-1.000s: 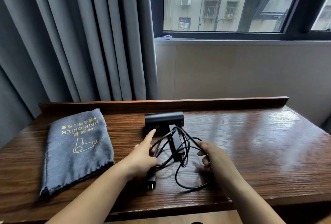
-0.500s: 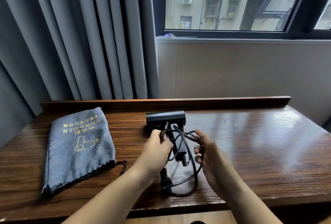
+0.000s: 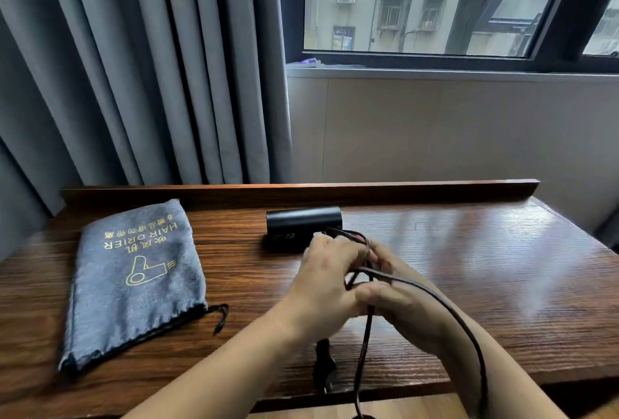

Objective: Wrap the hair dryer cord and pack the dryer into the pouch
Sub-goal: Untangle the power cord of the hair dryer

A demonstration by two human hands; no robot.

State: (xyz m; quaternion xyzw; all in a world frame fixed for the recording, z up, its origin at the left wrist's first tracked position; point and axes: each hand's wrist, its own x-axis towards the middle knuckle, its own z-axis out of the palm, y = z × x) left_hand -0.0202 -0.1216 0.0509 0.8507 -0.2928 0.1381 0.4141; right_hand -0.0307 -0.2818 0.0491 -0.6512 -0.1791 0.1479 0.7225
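Both hands are busy with the cord, so the wrapping step is under way and nothing has gone into the pouch yet. The left hand has its fingers curled around a bunch of cord loops just in front of the hair dryer, which lies on the tabletop right beyond the knuckles. The right hand sits against the left, fingers bent around the same bundle; how firmly it pinches is hard to tell, since the left hand covers part of it. From the hands a long loop of cord swings out to the right and down past the near edge of the tabletop, and the plug hangs or rests below the left wrist. The pouch lies flat, well off to the left of the left hand, its drawstring mouth facing the person.

Next, judging by the slack, the remaining loop and plug need gathering into the bundle before the dryer is lifted toward the pouch.
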